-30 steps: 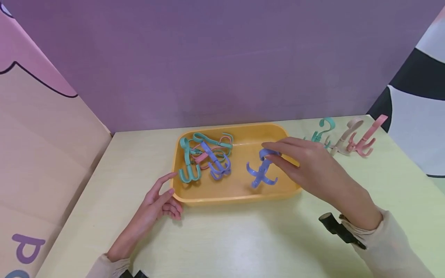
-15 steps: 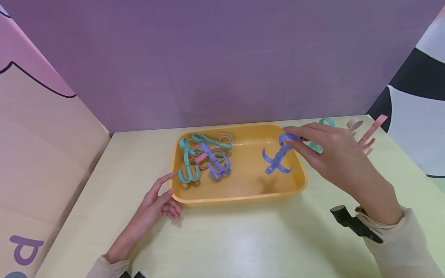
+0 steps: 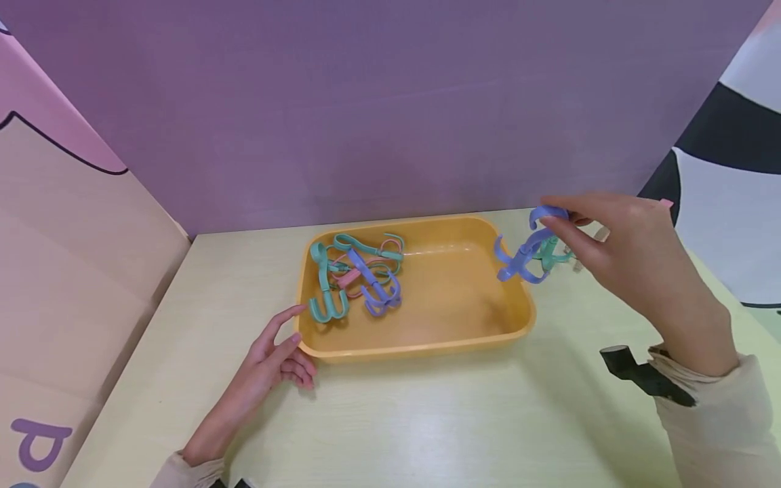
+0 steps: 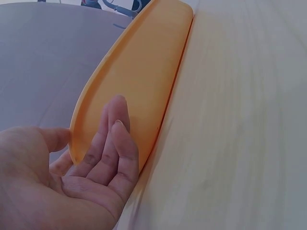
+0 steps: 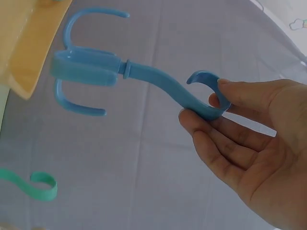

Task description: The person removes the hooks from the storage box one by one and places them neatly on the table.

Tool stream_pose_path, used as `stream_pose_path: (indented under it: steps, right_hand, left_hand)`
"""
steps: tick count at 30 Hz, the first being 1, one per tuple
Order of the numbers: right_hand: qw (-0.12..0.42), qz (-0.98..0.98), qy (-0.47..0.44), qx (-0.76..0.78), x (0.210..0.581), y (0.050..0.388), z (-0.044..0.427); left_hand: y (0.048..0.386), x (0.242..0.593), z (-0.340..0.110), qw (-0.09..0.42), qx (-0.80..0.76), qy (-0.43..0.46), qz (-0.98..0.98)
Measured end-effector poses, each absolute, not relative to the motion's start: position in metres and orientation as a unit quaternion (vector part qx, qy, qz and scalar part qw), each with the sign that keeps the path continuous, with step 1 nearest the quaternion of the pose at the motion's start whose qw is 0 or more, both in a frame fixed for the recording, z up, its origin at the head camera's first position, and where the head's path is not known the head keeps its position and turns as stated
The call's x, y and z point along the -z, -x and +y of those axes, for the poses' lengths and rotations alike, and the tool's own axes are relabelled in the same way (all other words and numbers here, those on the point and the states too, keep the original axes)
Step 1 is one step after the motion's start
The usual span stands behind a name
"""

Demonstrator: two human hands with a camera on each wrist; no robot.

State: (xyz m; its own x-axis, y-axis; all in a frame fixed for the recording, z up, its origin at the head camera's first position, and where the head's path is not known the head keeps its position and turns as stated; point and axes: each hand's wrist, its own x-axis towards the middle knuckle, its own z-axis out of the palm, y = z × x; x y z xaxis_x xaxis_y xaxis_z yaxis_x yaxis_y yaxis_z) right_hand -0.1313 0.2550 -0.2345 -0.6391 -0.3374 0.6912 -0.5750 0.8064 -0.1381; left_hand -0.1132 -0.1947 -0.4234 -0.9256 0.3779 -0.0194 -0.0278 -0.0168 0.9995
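The right hand (image 3: 643, 251) pinched a purple hook (image 3: 522, 262) by its curl, aloft near the tray's (image 3: 451, 285) right rim; lowered too soon, its prongs might knock the green hook (image 3: 548, 253). The left hand (image 3: 273, 358), fingers relaxed, touched the tray.

The right hand (image 5: 252, 136) pinches a blue hook (image 5: 156, 75); below, probably a green hook (image 5: 42, 193).
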Motion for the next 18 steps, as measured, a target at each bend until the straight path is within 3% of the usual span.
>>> stream_pose_path:
  steps: [6,18]
  right_hand:
    - [0.334,-0.896,-0.236,-0.173,0.235,0.139,0.272]
    - [0.250,-0.938,-0.171,-0.171,0.241,0.152,0.295]
  left_hand:
    - [0.113,0.424,-0.195,0.145,-0.701,-0.130,0.687]
    - [0.113,0.423,-0.195,0.141,-0.700,-0.132,0.688]
